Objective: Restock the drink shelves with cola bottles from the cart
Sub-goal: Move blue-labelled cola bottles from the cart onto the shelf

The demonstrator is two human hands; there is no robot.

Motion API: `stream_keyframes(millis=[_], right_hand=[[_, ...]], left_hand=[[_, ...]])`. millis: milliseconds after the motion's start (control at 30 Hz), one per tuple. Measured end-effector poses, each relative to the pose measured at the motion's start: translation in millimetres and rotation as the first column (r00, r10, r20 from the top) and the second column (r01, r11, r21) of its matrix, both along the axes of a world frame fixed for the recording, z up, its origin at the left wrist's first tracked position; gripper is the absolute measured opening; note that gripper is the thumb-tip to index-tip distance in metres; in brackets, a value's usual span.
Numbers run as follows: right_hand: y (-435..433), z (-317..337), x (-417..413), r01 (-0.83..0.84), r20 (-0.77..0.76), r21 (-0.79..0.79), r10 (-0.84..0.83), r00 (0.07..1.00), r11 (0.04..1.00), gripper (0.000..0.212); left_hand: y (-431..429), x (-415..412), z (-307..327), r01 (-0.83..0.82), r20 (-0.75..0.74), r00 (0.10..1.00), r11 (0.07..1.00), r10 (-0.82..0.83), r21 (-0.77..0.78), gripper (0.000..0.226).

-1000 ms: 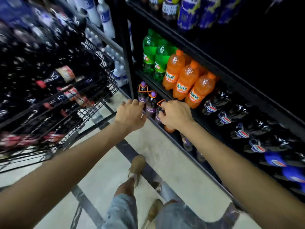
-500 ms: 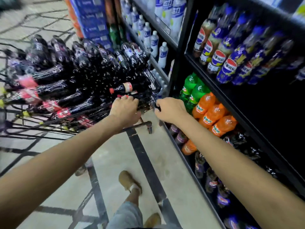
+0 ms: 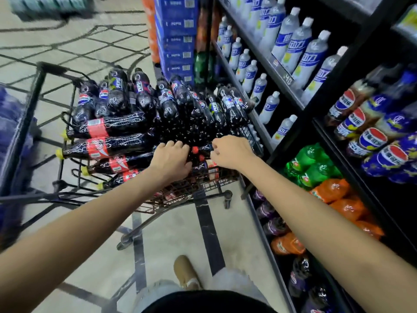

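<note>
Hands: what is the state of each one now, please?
Left hand: curled over cola bottles; grip cannot be told.
Right hand: fingers curl round a red-capped cola bottle.

The left hand [image 3: 171,162] and right hand [image 3: 231,152] are laid with curled fingers on cola bottles [image 3: 126,144] piled in the cart [image 3: 180,196], red caps [image 3: 195,150] being seen between them and shelves [image 3: 282,79] right of the right hand.
</note>
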State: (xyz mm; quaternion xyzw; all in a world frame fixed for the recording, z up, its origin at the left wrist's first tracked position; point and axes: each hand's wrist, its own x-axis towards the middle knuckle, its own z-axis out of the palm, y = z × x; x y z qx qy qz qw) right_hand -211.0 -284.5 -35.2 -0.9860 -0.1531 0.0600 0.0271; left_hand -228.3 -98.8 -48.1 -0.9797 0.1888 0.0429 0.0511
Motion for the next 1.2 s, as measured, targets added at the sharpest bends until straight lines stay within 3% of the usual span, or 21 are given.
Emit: stream_keyframes(millis=[467,767,933,1100,1200], right_hand=[[-0.1,-15.9,115.6,-0.043,-0.024,-0.010,0.043,0.999,0.999,0.026],[-34.4,-18.8,219.6,-0.071,-0.039,0.010,0.071,0.997,0.997,0.018],[-53.5,-35.0,264.4,-0.023,-0.043,0.002,0.023,0.999,1.000,0.016],[-66.4,-63.3,298.4,0.119,-0.096,-0.009,-0.119,0.988,0.993,0.039],[-70.8,-80.0,311.1,0.237,-0.191,0.022,-0.229,0.955,0.971,0.059]], left_hand=[[-10.1,106.1,-3.3,-0.037,-0.004,0.999,0.999,0.037,-0.011,0.043],[-47.2,206.6,7.1,-0.166,-0.003,0.986,0.986,0.166,0.002,0.047],[-64.0,253.1,-3.5,-0.316,-0.042,0.948,0.949,0.316,-0.006,0.050],[-67.7,285.9,-20.0,-0.475,-0.060,0.879,0.879,0.474,-0.023,0.069],[-66.2,302.7,-28.2,-0.601,-0.150,0.797,0.794,0.585,-0.090,0.074]])
